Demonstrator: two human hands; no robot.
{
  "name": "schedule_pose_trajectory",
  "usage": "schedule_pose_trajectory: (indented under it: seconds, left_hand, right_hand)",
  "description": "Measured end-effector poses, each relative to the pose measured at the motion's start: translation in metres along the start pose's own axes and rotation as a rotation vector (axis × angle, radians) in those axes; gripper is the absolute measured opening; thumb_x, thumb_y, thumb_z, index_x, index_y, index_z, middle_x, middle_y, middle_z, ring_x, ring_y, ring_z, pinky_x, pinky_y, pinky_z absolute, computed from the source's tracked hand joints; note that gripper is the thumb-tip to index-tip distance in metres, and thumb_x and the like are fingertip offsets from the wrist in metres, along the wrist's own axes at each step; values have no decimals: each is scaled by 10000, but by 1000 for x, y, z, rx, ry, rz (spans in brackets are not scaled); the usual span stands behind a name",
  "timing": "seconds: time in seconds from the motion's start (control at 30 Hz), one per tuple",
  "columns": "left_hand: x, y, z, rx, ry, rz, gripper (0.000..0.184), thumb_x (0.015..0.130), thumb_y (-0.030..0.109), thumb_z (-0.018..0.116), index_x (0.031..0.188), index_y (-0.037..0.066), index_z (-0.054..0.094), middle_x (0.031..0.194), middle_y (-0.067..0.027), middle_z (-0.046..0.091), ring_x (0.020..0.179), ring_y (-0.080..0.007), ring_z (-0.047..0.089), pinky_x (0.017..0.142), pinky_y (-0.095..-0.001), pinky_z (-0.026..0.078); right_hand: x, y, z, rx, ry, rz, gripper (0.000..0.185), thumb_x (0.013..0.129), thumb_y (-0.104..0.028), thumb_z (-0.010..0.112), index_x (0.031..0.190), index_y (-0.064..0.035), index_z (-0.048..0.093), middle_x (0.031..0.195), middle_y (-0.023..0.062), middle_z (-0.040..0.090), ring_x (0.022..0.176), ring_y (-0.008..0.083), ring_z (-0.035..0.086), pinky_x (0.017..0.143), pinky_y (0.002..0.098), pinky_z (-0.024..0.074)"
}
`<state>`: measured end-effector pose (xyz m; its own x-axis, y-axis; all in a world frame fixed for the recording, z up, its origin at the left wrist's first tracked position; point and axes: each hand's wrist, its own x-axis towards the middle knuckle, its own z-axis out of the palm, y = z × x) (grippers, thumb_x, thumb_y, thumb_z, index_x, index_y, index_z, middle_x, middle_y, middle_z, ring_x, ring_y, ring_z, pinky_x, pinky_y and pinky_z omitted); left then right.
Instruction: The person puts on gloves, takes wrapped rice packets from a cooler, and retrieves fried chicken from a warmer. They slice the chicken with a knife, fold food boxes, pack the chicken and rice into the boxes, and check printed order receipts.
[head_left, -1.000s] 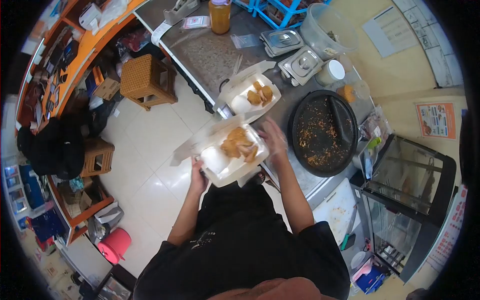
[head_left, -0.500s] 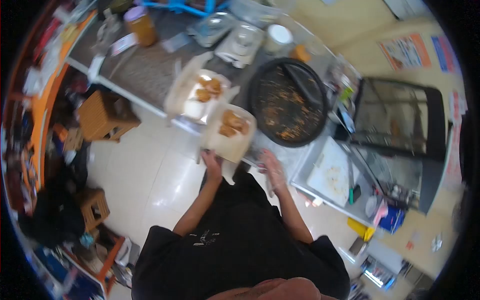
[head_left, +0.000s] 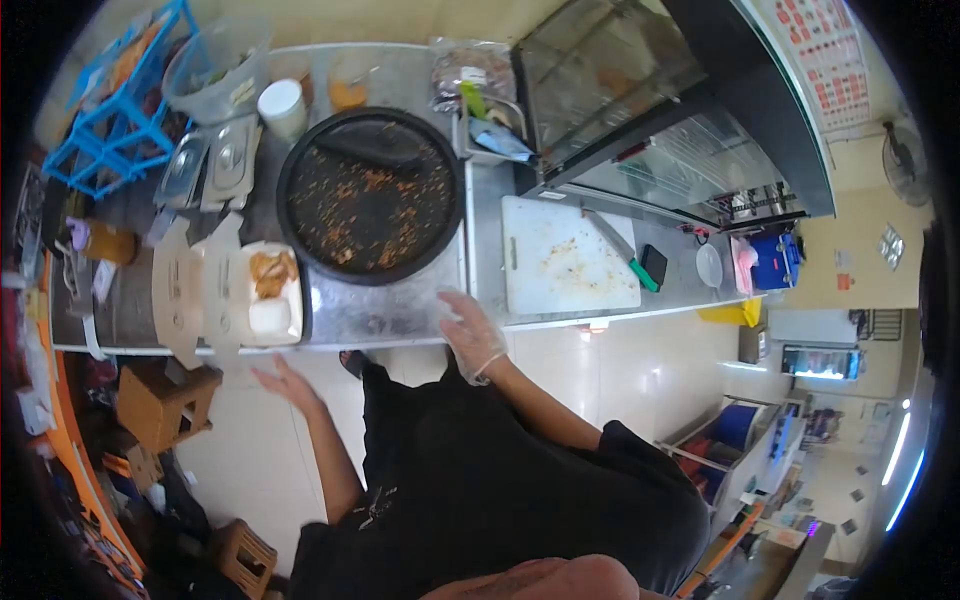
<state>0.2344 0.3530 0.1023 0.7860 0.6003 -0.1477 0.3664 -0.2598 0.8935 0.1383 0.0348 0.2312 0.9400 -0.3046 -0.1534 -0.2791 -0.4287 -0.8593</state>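
My left hand is off the counter's front edge with fingers apart, holding nothing, just below a cardboard takeaway box. Inside the box are browned fried pieces and a round white item; its lid flap stands open to the left. Another pale flap shows beside it, the second box mostly hidden. My right hand, in a clear plastic glove, is open and bare of any object at the counter edge, below a round black pan scattered with brown crumbs.
A white cutting board with crumbs lies to the right, a green-handled knife at its edge. Behind it stands a glass display case. Lidded metal containers, a white-lidded jar and a blue rack fill the back left.
My left hand has let go of the nearer box, which now rests on the counter beside the other. The view has turned to the right. My right hand remains open.
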Motion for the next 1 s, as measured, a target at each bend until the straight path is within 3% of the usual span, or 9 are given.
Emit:
schedule_pose_trajectory:
  seconds: [0.03,0.1,0.2,0.27,0.4,0.67,0.8,0.97,1.0]
  left_hand:
    - [-14,-4,-10,93,9,45,659,1013,339,502,1503,-34,267,1553,-216,275,1433,-310,276,1174,-410,225]
    - [-66,58,-28,-217,-519,-97,562,1010,272,500,1479,-3,356,1483,-167,414,1350,-250,406,1137,-397,304]
    - [-167,120,26,-110,-1809,-201,522,1044,255,432,1480,-19,349,1511,-132,401,1327,-214,434,1124,-368,318]
    - [-277,150,72,-190,-1875,51,539,1061,271,386,1503,-23,292,1552,-146,333,1346,-214,405,1132,-355,299]
    - [-386,153,183,-257,-1494,87,581,1046,310,429,1496,-32,292,1531,-170,344,1387,-186,344,1142,-344,276]
    - [-410,196,291,-575,-1597,-536,650,1032,507,318,1529,89,299,1547,-76,350,1416,-217,328,1172,-354,216]
    - [-411,195,313,-777,-1656,-605,752,989,592,365,1528,74,282,1537,-122,366,1395,-252,357,1147,-372,280]
    - [-370,172,371,-870,-1622,-760,788,967,629,388,1512,65,310,1546,-142,348,1392,-266,363,1140,-368,289]
    - [-364,172,375,-858,-1599,-807,791,962,634,400,1502,60,330,1546,-148,347,1410,-270,350,1147,-364,280]
  right_hand:
    - [1,7,-20,-80,85,-79,499,905,-231,648,1364,-94,508,1315,170,551,1254,338,484,1066,417,384]
    - [3,34,-60,-211,199,-156,576,872,-252,684,1392,-109,480,1378,205,488,1313,401,414,1086,458,362]
    - [25,62,-107,-245,427,-196,569,876,-224,677,1384,-68,475,1381,207,496,1311,395,427,1112,454,324]
    - [45,74,-130,-198,530,-208,584,882,-222,671,1404,-74,455,1418,234,446,1339,402,392,1123,454,306]
    - [59,99,-183,-163,706,-74,587,907,-222,642,1435,-83,426,1465,270,365,1361,423,356,1136,457,282]
    - [49,165,-188,-16,788,136,616,1003,-340,445,1486,7,284,1526,296,261,1402,470,271,1155,479,243]
    - [20,142,-211,232,407,131,635,985,-292,476,1502,10,265,1557,288,205,1444,458,184,1179,493,173]
    - [-19,84,-229,178,130,-343,666,931,-214,572,1494,15,299,1571,269,210,1474,420,157,1192,482,142]
    - [-11,95,-244,134,291,-400,691,912,-204,605,1493,14,302,1569,259,228,1477,399,170,1193,461,148]
